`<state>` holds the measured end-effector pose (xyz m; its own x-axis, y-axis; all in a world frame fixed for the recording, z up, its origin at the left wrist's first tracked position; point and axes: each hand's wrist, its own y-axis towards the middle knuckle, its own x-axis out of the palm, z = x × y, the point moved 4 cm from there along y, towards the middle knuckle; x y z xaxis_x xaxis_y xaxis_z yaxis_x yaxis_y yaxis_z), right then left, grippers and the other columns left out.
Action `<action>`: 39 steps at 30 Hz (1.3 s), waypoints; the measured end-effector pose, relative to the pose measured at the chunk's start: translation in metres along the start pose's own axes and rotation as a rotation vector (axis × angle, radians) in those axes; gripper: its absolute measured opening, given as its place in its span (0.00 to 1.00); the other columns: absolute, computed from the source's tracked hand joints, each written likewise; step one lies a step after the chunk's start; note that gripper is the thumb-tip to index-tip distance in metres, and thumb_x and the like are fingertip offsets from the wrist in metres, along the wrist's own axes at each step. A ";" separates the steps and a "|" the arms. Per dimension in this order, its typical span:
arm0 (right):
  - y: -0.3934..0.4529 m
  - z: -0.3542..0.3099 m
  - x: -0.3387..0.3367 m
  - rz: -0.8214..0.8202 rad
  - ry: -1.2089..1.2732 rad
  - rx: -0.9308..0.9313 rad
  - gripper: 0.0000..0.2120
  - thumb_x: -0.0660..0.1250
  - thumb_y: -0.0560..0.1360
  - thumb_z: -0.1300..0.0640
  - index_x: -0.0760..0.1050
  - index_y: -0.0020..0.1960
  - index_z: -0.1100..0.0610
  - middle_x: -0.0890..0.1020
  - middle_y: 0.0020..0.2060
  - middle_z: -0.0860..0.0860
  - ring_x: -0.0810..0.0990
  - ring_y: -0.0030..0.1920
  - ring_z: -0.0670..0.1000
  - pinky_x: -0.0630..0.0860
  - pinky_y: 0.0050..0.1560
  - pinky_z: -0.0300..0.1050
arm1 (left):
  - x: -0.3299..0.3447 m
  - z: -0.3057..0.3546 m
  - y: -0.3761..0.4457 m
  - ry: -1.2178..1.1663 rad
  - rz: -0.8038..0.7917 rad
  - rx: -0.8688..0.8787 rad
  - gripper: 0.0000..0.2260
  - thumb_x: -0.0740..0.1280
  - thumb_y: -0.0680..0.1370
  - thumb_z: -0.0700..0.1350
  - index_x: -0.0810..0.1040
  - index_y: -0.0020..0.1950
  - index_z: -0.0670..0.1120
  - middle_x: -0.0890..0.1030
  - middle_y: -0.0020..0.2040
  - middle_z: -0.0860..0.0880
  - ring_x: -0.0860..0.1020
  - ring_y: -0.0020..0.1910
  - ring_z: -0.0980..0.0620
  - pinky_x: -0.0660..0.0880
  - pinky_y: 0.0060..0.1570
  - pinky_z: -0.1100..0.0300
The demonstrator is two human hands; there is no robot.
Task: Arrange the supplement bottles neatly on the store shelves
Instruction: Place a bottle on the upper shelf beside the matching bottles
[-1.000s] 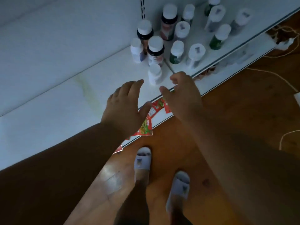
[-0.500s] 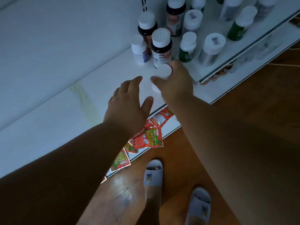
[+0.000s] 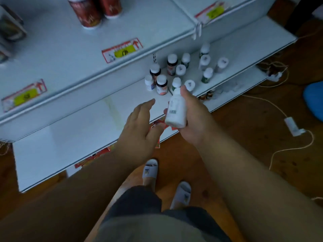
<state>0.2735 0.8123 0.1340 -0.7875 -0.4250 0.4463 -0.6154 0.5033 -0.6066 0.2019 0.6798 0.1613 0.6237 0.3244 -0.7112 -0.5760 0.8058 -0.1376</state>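
**White bottle held above the low shelf**

The right hand (image 3: 193,117) grips a white bottle (image 3: 176,111), its fingers curled round the body and the thumb up near the cap. The bottle is lifted clear of the lower shelf (image 3: 73,137) and tilted, its base toward the camera and a barcode label facing up (the print is too small to read). The left hand (image 3: 142,130) hovers just beside it, fingers straight and loosely spread, holding nothing and not touching the bottle.

Behind the hands, a loose cluster of supplement bottles (image 3: 181,72) stands upright on the lower shelf, most with white caps; some are dark, some green, some pale. Above it, the upper shelf (image 3: 61,49) carries two red canisters (image 3: 95,9), with red-and-yellow price tags (image 3: 122,50) along its front edge. Red packets (image 3: 94,157) show under the front edge of the lower shelf. The wooden floor (image 3: 244,137) shows two slippered feet (image 3: 150,170) and a white cable (image 3: 272,105).
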 end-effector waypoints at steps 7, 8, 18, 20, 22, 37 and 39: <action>-0.088 -0.087 0.015 -0.048 -0.056 -0.192 0.10 0.69 0.76 0.54 0.76 0.54 0.59 0.82 0.38 0.54 0.82 0.35 0.52 0.78 0.39 0.51 | -0.047 0.078 -0.012 0.052 0.009 0.157 0.31 0.48 0.76 0.68 0.53 0.78 0.58 0.58 0.78 0.55 0.59 0.74 0.54 0.59 0.67 0.56; -0.094 -0.098 0.019 -0.049 -0.035 -0.188 0.08 0.67 0.77 0.54 0.77 0.52 0.58 0.82 0.38 0.55 0.82 0.36 0.52 0.78 0.40 0.50 | -0.053 0.088 -0.008 0.060 0.010 0.182 0.32 0.47 0.76 0.69 0.53 0.78 0.58 0.58 0.78 0.55 0.58 0.75 0.54 0.59 0.69 0.54; -0.092 -0.186 0.039 -0.004 -0.070 -0.458 0.23 0.70 0.69 0.48 0.75 0.56 0.62 0.82 0.42 0.58 0.83 0.38 0.55 0.80 0.36 0.51 | -0.089 0.155 0.070 0.155 -0.007 0.476 0.38 0.43 0.74 0.73 0.57 0.78 0.53 0.63 0.76 0.53 0.61 0.73 0.55 0.62 0.71 0.50; -0.084 -0.202 0.028 0.034 -0.051 -0.501 0.19 0.70 0.70 0.51 0.77 0.55 0.61 0.83 0.42 0.58 0.83 0.39 0.54 0.81 0.38 0.51 | -0.081 0.165 0.085 0.176 -0.020 0.496 0.38 0.43 0.74 0.74 0.57 0.78 0.54 0.62 0.76 0.54 0.61 0.73 0.55 0.62 0.71 0.51; -0.073 -0.224 0.012 0.078 -0.081 -0.520 0.17 0.70 0.72 0.52 0.77 0.57 0.60 0.84 0.45 0.58 0.83 0.43 0.55 0.83 0.43 0.53 | -0.071 0.179 0.103 0.207 -0.020 0.523 0.39 0.42 0.74 0.74 0.59 0.78 0.52 0.63 0.76 0.53 0.62 0.73 0.54 0.63 0.71 0.49; 0.060 -0.434 -0.077 0.025 -0.812 -0.615 0.17 0.69 0.78 0.53 0.73 0.66 0.48 0.80 0.55 0.45 0.81 0.53 0.45 0.79 0.58 0.46 | 0.025 0.282 0.271 0.395 0.064 0.184 0.40 0.44 0.72 0.74 0.49 0.79 0.55 0.55 0.79 0.51 0.55 0.77 0.49 0.55 0.74 0.51; 0.082 -0.445 -0.068 -0.032 -0.838 -0.621 0.17 0.70 0.77 0.53 0.73 0.65 0.48 0.80 0.56 0.48 0.81 0.55 0.48 0.78 0.62 0.54 | 0.026 0.279 0.292 0.424 0.067 0.124 0.38 0.49 0.75 0.72 0.47 0.79 0.54 0.52 0.80 0.51 0.52 0.78 0.49 0.52 0.74 0.51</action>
<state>0.2614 1.2171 0.3467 -0.6413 -0.7114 -0.2875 -0.7315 0.6800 -0.0511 0.1973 1.0623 0.2946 0.2999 0.1672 -0.9392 -0.5238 0.8517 -0.0157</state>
